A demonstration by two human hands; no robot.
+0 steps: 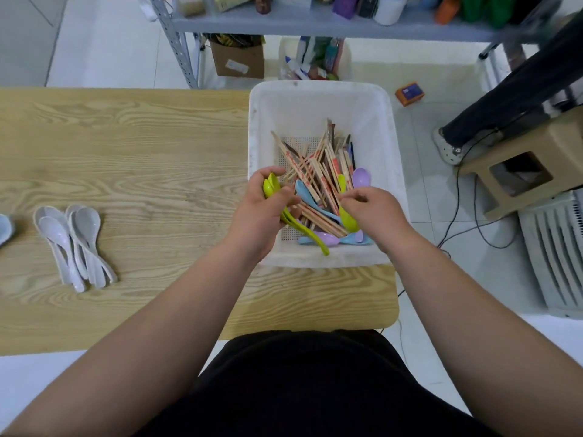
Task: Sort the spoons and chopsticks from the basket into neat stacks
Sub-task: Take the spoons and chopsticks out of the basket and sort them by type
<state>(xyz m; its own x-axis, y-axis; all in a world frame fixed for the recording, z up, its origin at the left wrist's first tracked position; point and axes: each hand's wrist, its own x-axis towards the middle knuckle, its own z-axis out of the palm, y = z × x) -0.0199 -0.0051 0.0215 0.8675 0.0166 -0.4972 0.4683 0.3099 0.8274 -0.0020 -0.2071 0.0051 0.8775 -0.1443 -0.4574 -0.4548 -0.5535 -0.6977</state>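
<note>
Head view: the left hand [263,212] is over the near left corner of the white basket [318,99]. Its fingers and thumb are curled tight round a bunch of green spoons [272,185]. At least 2 bowls stick out above the thumb, and the handles run down past the palm and point toward the basket's near wall.

The right hand [377,214] is low inside the basket on the right side. Its fingers [348,198] are bent down, with the tips meeting on the handle of another green spoon [348,219] where it crosses the chopsticks [315,171]. I cannot tell whether the hand actually grips that spoon or only touches it.

The chopsticks lie in a loose crossed heap across the basket floor. A blue spoon [301,189] and a purple spoon [361,177] are mixed in among them, and more pastel spoons lie along the near wall.

The basket stands on the right end of the wooden table [142,146]. Well to the left on the table lies a fanned pile of white spoons [75,241], bowls away from the person.
</note>
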